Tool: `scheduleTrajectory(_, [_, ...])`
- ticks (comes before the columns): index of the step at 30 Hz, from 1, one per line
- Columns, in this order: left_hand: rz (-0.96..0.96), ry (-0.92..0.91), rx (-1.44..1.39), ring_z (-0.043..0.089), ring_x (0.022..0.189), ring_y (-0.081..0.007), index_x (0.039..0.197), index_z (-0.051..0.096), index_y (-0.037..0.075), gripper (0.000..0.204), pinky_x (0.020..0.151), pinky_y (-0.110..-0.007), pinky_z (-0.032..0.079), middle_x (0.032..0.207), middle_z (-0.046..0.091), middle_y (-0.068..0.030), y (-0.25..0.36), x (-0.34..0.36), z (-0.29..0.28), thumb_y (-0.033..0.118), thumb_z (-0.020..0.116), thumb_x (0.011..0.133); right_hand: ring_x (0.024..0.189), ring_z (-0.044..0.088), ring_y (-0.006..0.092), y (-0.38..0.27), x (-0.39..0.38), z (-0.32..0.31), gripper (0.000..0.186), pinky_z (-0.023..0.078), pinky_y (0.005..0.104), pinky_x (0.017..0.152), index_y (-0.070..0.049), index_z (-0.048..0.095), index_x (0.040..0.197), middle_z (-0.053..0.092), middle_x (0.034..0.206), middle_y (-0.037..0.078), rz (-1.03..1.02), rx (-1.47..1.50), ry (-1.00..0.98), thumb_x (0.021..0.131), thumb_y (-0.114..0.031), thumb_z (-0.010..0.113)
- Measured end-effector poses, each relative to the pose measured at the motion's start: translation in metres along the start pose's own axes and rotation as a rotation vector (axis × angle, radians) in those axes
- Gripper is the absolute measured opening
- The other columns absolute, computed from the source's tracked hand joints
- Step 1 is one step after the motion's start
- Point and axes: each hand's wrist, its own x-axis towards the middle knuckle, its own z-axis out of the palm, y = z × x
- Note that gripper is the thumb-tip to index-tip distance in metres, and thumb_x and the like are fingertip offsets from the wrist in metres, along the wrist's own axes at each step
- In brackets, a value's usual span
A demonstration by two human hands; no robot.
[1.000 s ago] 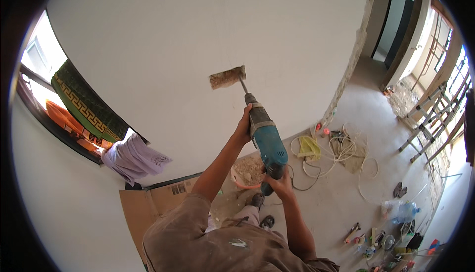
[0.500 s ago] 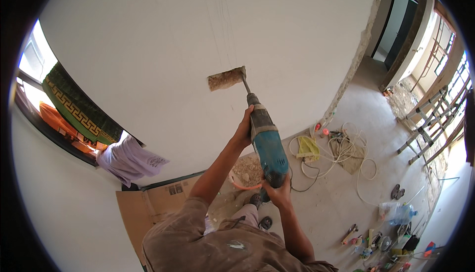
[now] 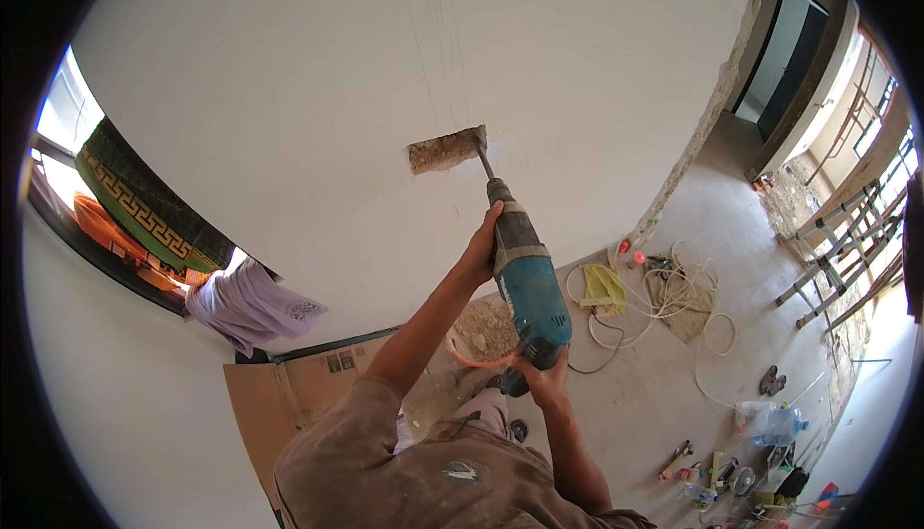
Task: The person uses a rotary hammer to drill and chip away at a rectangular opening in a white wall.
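Observation:
A teal and black hammer drill points up at the white wall, its long bit reaching the right end of a shallow rectangular recess. Rough brown masonry shows inside that cut. My left hand is wrapped round the dark front housing, just behind the chuck. At the rear, my right hand grips the handle; the trigger finger is hidden by the tool's body. Faint pencil lines run up the wall above the recess.
Below the drill stands an orange-rimmed tub of rubble beside flattened cardboard. Loose cable lies coiled on the floor to the right, near a yellow bag. Hand tools lie lower right; a ladder stands far right. Cloths hang at a window opening.
The view has shifted slightly. My hands keep the same grip, and the bit stays at the recess's right end.

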Motion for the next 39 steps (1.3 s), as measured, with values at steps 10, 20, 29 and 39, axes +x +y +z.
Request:
scheduleTrajectory(10, [0.081,0.032,-0.116,0.065,0.091,-0.0237,0.114,0.054,0.005,0.061,0.086,-0.04,0.055,0.098,0.063,-0.0105,-0.02,-0.039,0.014,0.06,0.055,0.09,0.101,0.059,0.019,-0.035,-0.022,-0.026,0.087,0.048,0.0316,0.088,-0.005,0.024,0.148,0.055,0.116,0.011,-0.093,-0.012,-0.172,0.07,0.005,0.06])
scheduleTrajectory(20, [0.012,0.041,-0.068,0.064,0.091,-0.0216,0.115,0.054,0.007,0.059,0.086,-0.038,0.054,0.099,0.063,-0.0086,-0.018,-0.054,0.012,0.06,0.054,0.09,0.116,0.053,0.0229,-0.04,-0.052,0.001,0.093,0.044,0.0361,0.098,-0.007,0.016,0.151,0.048,0.129,0.014,-0.113,-0.062,-0.075,0.07,0.008,0.057])
scheduleTrajectory(29, [0.014,-0.028,-0.178,0.064,0.094,-0.0227,0.114,0.055,0.009,0.064,0.086,-0.04,0.054,0.101,0.062,-0.0092,0.005,-0.048,0.04,0.067,0.05,0.088,0.119,0.052,0.0245,-0.122,-0.035,0.003,0.095,0.043,0.038,0.1,-0.006,0.011,0.152,0.047,0.131,0.018,-0.074,-0.108,-0.119,0.076,0.0,0.068])
scheduleTrajectory(39, [-0.026,-0.104,-0.291,0.067,0.088,-0.0217,0.109,0.06,0.011,0.062,0.079,-0.039,0.057,0.097,0.066,-0.0077,0.041,-0.025,0.031,0.069,0.047,0.088,0.119,0.052,0.0272,-0.166,0.008,0.042,0.101,0.043,0.0389,0.099,-0.008,0.007,0.153,0.048,0.131,0.019,-0.174,-0.264,-0.198,0.075,-0.001,0.071])
